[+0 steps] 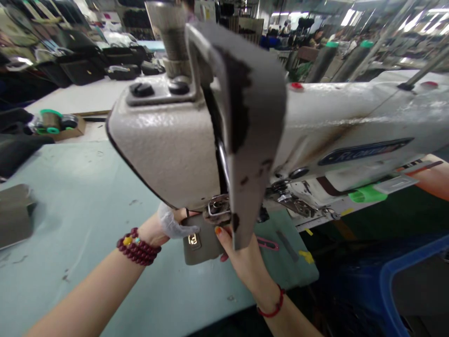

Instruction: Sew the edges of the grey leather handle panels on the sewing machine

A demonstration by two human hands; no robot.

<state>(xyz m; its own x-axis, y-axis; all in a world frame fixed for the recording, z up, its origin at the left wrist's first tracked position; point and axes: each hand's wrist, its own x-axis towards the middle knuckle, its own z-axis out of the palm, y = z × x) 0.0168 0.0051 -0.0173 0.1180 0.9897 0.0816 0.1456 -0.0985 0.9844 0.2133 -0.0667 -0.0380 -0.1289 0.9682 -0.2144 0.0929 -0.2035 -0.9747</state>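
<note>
Cool white light on a worn, off-white metal sewing machine [164,150], edges smeared.
Behind the machine to the right, slanted white panels [351,18], lights or windows, I can't tell which, burn out; glare speckles its glossy arm. The curved grey metal guard [257,103] in front of it is blurred. Beneath it, a small gold metal emblem [192,239] glints; below right, a blue plastic tub [387,285] sits in dimness. The room beyond it stretches towards the corners.

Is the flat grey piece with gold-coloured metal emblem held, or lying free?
Held: the left hand and right hand both touch the flat grey piece, the right thumb lying on its face.
</note>
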